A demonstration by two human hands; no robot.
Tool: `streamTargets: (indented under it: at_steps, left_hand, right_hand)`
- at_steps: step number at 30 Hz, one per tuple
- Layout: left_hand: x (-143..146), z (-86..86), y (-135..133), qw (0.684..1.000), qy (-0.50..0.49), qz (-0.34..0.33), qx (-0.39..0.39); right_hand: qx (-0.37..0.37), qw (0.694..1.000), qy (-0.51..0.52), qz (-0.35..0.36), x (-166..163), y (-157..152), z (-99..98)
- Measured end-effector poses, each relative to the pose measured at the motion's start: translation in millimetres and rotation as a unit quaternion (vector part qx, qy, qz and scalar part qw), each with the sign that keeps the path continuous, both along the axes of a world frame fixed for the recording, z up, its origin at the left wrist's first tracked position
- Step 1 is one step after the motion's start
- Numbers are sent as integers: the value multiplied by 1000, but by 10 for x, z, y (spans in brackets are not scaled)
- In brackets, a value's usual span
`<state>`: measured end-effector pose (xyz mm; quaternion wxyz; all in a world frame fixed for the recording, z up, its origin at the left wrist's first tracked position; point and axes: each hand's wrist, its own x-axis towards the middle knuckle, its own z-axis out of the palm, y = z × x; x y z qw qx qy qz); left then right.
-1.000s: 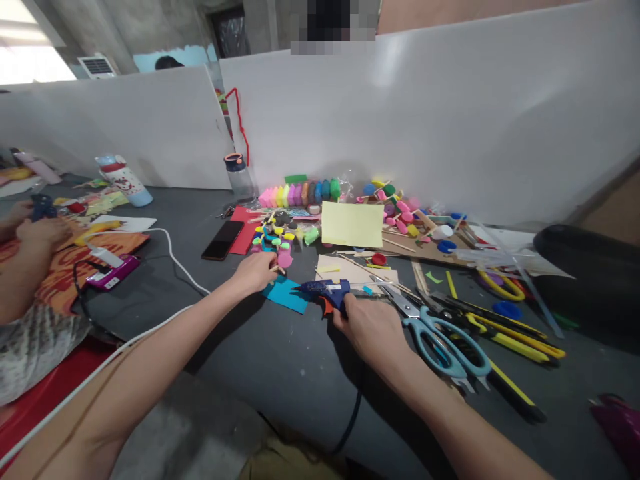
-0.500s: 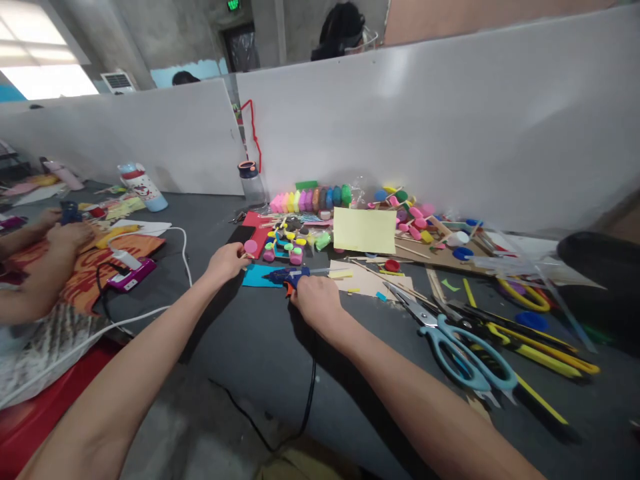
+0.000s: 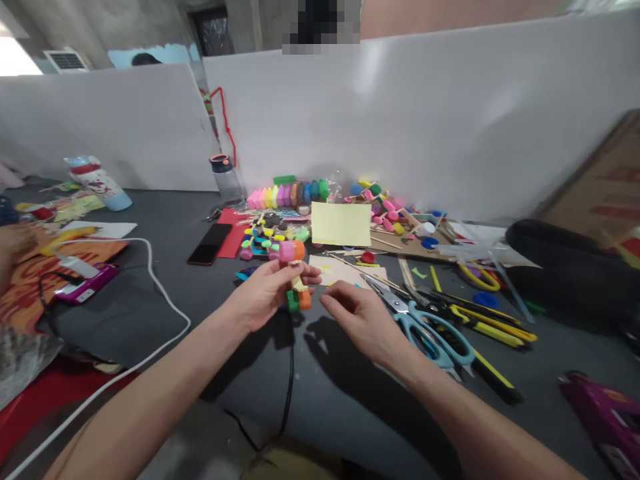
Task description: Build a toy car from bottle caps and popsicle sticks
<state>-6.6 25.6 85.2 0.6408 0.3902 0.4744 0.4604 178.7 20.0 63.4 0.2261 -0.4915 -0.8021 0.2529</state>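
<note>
Craft piece (image 3: 298,284), its colored ends chunky, sits in left fingers (image 3: 283,275).

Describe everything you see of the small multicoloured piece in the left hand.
The small multicoloured, clay-like piece has a rounded pink-and-orange part at its upper end, a cream part in between and a green-and-orange part at its lower end. The left hand holds it over the dark grey table, covering some of its middle, so how the parts join is unclear. The right hand is near, not touching it.
</note>
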Motion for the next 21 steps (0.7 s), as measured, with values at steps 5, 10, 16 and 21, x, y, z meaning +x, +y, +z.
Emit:
streamTargets:
  at_steps: [5,10,16,21]
  left_hand:
    - [468,15,-93,991,-105,-81,-15]
    - [684,-55,-128,981,-159,-95,-58]
    - [787,-228,-129,973,-180,-93,-111]
    - [831,-363,-108,969,-201,-57,-135]
  right_hand:
    - [69,990,112,-50,460,-213,-3]
    - [254,960,115,16,735,-271,-100]
    - [290,950,95,61,817,-192,-246]
    - [264,959,71,78,793,-162,-344]
